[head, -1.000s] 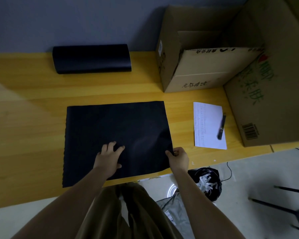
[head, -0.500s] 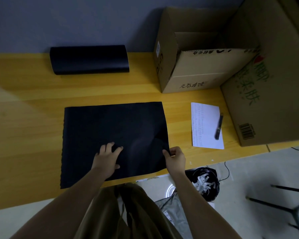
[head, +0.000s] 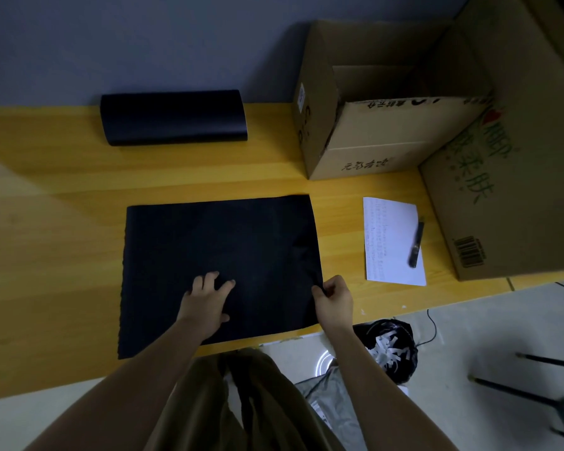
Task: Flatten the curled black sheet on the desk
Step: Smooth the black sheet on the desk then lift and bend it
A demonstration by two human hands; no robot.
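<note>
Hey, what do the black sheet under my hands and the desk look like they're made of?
The black sheet looks like thin matte paper or card: no shine, a soft buckle near its right edge, faint ridges along the left edge. It could also be thin foam or felt. The desk looks like yellow wood-grain laminate or varnished wood, smooth, with long grain lines and a slight sheen.

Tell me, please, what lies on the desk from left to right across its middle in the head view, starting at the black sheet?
Black sheet with the left hand flat on it → right hand pinching its right edge → white paper → pen → large cardboard box.
</note>
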